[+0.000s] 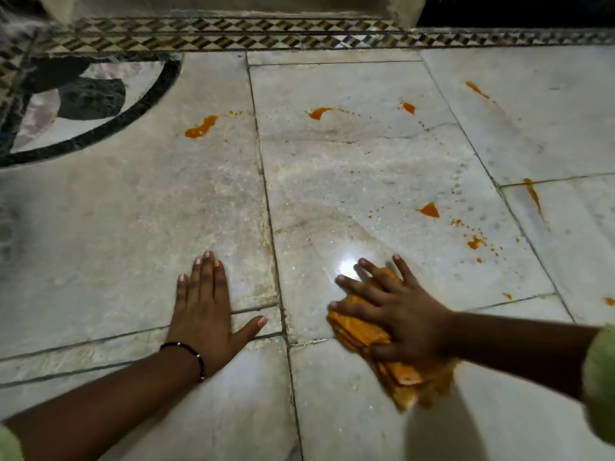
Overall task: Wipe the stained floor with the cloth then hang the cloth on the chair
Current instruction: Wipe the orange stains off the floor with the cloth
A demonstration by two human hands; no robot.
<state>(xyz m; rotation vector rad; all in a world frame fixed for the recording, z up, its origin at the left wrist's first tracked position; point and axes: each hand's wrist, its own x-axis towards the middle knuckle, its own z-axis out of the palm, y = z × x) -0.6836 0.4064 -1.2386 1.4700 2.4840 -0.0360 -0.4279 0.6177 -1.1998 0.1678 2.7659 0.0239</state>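
We press our right hand (396, 311) flat on the orange cloth (392, 354), fingers spread wide over its bunched folds; the cloth lies on the pale marble floor (349, 181), just right of a tile seam. Its near edge is blurred, so its outline there is hard to tell. Our left hand (206, 304) (a dark beaded bracelet (189, 356) at the wrist) rests palm-down on the floor, fingers straight and together, thumb out. Orange stains (201, 127) dot the tiles farther out, near a patterned border (233, 34).
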